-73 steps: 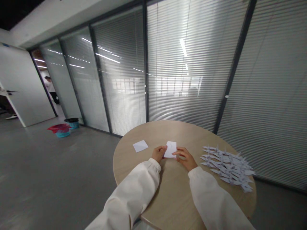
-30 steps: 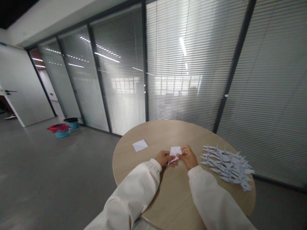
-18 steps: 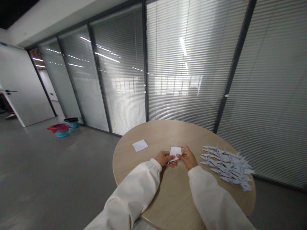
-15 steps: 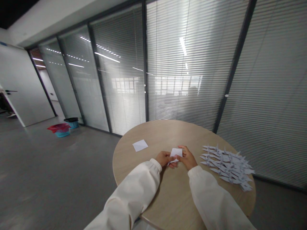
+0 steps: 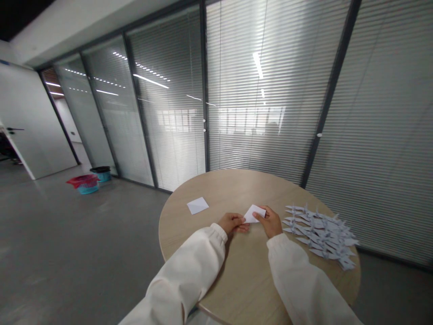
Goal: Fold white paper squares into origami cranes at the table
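Note:
A small folded white paper (image 5: pixel 254 214) is held above the middle of the round wooden table (image 5: pixel 243 185). My right hand (image 5: pixel 270 221) grips its right side, thumb on top and fingers behind. At the paper's left corner, my left hand (image 5: pixel 233 223) pinches the tip between thumb and finger, its lower fingers curled below. Another flat white paper (image 5: pixel 198 205) lies on the table to the left of my hands. To the right, many folded white paper cranes (image 5: pixel 323 232) sit close together in rows.
Glass partitions with blinds (image 5: pixel 257 90) stand just behind the table. On the floor at the left are a bin with a red liner (image 5: pixel 86 184) and a bin with a black liner (image 5: pixel 101 173), near a white door (image 5: pixel 37 126).
The held paper has moved slightly right and turned, with a corner now pointing toward my left hand. My right hand has shifted right; my left hand has barely moved.

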`<state>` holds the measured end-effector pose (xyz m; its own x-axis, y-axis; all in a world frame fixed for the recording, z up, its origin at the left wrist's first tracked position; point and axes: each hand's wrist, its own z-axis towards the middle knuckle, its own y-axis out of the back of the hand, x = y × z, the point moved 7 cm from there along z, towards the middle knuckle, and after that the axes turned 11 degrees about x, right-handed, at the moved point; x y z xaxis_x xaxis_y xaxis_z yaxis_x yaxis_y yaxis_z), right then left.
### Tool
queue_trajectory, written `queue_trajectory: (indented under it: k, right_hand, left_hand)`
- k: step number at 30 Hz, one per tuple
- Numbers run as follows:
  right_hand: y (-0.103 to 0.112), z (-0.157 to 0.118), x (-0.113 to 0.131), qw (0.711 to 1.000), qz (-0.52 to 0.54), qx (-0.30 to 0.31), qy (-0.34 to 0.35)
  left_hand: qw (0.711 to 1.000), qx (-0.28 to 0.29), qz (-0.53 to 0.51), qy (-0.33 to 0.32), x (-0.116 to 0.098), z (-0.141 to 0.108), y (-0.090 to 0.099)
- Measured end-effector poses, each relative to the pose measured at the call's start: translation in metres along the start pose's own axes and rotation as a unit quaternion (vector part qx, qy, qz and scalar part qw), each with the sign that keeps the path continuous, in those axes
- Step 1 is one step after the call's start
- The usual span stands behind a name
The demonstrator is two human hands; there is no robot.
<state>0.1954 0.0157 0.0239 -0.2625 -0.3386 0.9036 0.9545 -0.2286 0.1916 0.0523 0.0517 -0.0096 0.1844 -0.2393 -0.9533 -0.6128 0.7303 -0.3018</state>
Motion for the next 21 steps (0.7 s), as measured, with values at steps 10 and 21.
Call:
queue_trajectory:
  k: [10, 21]
  right_hand:
    - [-0.003, 0.003, -0.001, 0.999, 0.018, 0.049, 0.0]
    - [0.001, 0.002, 0.005, 0.999, -0.018, 0.027, -0.008]
  left_hand:
    - [0.996, 0.044, 0.059, 0.05, 0.003, -0.003, -0.004]
    - [0.997, 0.019, 0.075, 0.013, -0.004, -0.004, -0.014]
